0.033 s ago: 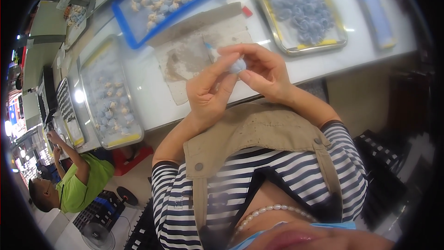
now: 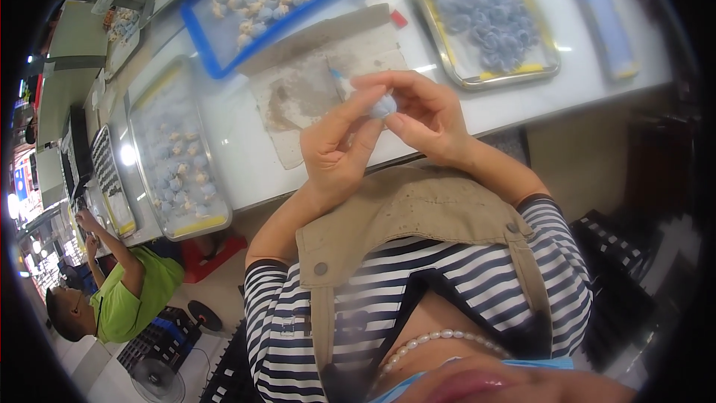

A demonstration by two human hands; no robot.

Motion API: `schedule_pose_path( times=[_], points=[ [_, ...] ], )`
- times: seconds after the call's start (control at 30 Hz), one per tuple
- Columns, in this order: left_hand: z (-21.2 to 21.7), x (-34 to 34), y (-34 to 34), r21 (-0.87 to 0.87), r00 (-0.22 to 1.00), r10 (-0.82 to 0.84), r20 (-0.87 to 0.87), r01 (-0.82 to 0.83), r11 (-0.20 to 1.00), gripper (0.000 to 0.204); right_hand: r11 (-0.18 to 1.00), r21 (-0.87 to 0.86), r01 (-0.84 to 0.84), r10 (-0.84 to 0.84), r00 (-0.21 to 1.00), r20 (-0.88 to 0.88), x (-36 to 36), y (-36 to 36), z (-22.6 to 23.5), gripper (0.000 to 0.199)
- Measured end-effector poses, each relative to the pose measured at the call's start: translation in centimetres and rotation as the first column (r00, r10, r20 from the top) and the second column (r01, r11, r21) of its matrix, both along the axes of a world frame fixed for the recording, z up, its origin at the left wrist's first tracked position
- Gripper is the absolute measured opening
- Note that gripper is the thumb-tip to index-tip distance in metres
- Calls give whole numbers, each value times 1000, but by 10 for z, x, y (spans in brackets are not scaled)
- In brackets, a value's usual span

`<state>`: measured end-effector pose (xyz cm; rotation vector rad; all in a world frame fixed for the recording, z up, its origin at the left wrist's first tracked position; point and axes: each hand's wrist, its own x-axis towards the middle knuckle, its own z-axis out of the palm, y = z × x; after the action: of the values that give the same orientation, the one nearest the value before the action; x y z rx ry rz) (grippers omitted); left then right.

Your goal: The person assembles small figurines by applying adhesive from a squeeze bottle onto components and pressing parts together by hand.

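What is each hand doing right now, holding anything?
Left hand: fingers pinched on the small pale blue piece.
Right hand: fingers closed on the same piece.

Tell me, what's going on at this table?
A person in a striped top and tan apron holds a small pale blue-white piece between both hands, left hand and right hand, above a stained work board on a white table. Around it lie a blue tray and metal trays full of similar small pieces. Another person in green works at lower left.
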<state>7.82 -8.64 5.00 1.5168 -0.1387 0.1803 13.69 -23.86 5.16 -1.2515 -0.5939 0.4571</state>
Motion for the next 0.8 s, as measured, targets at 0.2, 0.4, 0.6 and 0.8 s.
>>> schedule_pose_path(
  times=[0.2,0.4,0.6,0.8],
  points=[
    [-4,-2,9,127,996,80,-33,-75,989,30,996,53,65,-65,998,-6,-3,16,-12,40],
    [4,-3,46,300,957,276,94,-291,908,30,997,-47,59,-64,992,-109,-6,22,-3,42],
    [-6,-21,161,759,695,694,190,-552,345,32,994,-110,19,-44,973,-227,15,-3,-20,34],
    [9,-36,210,826,625,608,490,-556,-94,29,985,-172,13,-45,983,-180,24,-9,-31,25]
  ],
)
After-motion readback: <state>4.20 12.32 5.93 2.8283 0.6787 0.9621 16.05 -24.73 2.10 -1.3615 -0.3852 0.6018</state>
